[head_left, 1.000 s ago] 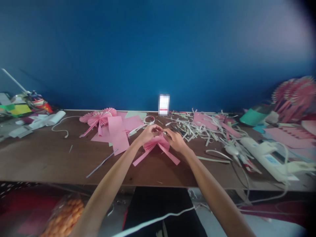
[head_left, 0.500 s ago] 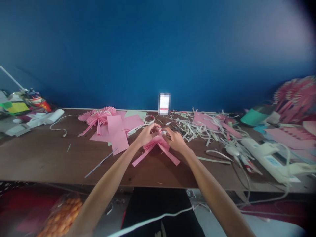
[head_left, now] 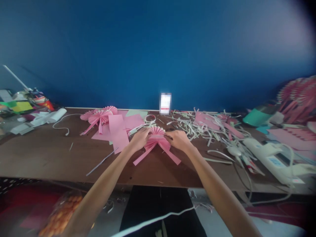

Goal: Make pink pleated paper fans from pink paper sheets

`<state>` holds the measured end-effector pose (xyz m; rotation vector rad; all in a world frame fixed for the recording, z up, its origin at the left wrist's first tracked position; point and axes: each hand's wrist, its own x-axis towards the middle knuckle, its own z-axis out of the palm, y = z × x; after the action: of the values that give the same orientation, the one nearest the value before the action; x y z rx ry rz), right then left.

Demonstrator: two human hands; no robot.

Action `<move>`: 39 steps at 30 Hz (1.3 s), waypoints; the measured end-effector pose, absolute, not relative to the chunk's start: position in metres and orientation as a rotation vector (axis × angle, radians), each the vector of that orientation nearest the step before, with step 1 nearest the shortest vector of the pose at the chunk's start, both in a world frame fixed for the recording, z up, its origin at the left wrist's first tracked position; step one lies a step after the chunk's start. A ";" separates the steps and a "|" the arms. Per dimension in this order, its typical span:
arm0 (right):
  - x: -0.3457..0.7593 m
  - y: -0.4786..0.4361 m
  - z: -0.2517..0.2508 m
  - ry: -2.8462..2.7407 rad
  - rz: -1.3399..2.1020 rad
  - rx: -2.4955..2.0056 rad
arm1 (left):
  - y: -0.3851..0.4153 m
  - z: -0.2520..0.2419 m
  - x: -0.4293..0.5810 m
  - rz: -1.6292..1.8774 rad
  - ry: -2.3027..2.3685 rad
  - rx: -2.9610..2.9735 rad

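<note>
A pink pleated paper rosette [head_left: 158, 140] with two ribbon tails lies on the table in front of me, its round fan toward the wall and its tails spread toward me. My left hand [head_left: 140, 139] has its fingers closed on the rosette's left edge. On the opposite edge, my right hand [head_left: 178, 139] pinches the folded paper, with the thumb side partly hidden. A pale strip crosses the rosette's middle between both hands. Flat pink paper sheets [head_left: 118, 131] lie just left of my left hand, beside more pink rosettes [head_left: 99, 118].
White paper shreds [head_left: 197, 126] are heaped on the right of the brown table [head_left: 49, 154]. Farther right are a white power strip [head_left: 269, 161] with cables and a pile of rosettes [head_left: 297, 97]. A blurred white upright object [head_left: 165, 103] stands against the blue wall [head_left: 148, 49].
My hands have moved apart from above the rosette's centre to its two side edges. The pleated fan, hidden before behind my fingers, now shows as a spread round.
</note>
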<state>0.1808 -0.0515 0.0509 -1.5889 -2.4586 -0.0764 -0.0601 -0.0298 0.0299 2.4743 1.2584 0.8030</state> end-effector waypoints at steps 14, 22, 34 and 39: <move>0.177 -0.048 0.051 -2.532 -0.130 -1.793 | -0.032 0.028 -0.059 0.602 1.394 2.545; 0.172 -0.044 0.056 -2.548 -0.100 -1.821 | -0.029 0.033 -0.056 0.613 1.416 2.610; 0.174 -0.045 0.056 -2.465 -0.164 -1.795 | -0.032 0.042 -0.059 0.814 1.383 2.558; 0.176 -0.046 0.059 -2.484 -0.144 -1.828 | -0.036 0.040 -0.055 0.764 1.403 2.490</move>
<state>0.1755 -0.0461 0.0586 -1.8282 -2.4840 -0.1442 -0.0551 -0.0364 0.0401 2.4899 1.4026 0.7641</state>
